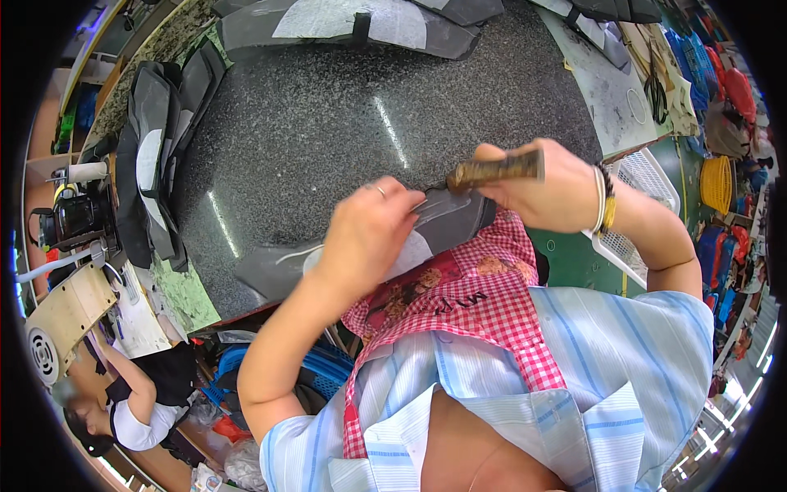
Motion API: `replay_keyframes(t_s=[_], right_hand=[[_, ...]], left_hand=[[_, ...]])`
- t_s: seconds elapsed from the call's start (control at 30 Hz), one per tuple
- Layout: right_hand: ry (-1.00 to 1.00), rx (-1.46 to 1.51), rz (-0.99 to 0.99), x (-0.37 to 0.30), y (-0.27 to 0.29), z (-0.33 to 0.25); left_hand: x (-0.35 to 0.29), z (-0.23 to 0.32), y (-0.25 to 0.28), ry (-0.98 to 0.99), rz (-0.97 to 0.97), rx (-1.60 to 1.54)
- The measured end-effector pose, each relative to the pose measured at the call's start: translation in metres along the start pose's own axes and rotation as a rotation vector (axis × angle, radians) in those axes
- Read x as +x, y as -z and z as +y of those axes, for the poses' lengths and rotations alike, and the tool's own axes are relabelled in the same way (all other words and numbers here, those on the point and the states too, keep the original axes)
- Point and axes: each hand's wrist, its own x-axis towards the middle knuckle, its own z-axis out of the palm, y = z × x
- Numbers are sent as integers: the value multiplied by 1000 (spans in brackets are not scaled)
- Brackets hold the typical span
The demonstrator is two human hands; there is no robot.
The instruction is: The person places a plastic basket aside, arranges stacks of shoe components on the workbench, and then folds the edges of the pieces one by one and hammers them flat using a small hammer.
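Observation:
A dark grey padded piece (449, 217) with a light grey patch lies along the near edge of the speckled dark stone tabletop (311, 123). Over it, my left hand (369, 234) is closed in a pinch, with a thin, small item (420, 202) showing at the fingertips. Its kind I cannot make out. My right hand (553, 184) grips a thick, worn, brown stick-like tool (496, 170), one end close to my left fingertips. Its lower part is hidden. A white cord end (299, 253) rests on the piece, left of my left hand.
Similar dark grey pieces are stacked at the table's left (152, 164) and far side (352, 25). A white plastic basket (648, 176) stands at the right. Left of the table, another person (139, 402) sits by a cream-coloured machine (70, 324).

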Motion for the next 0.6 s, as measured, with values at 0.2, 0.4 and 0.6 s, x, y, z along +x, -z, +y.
replay_keyframes(t_s=[0.2,0.4,0.6], right_hand=[[-84,79,127,10,-4,-13],[-59,8,-140,19,-4,-35],[-32,47,-155,36,-6,-38]], left_hand=[[-13,19,-11,-134,17,302],[-23,-3,5,11,14,31],[-39,0,-1,-123,172,178]])
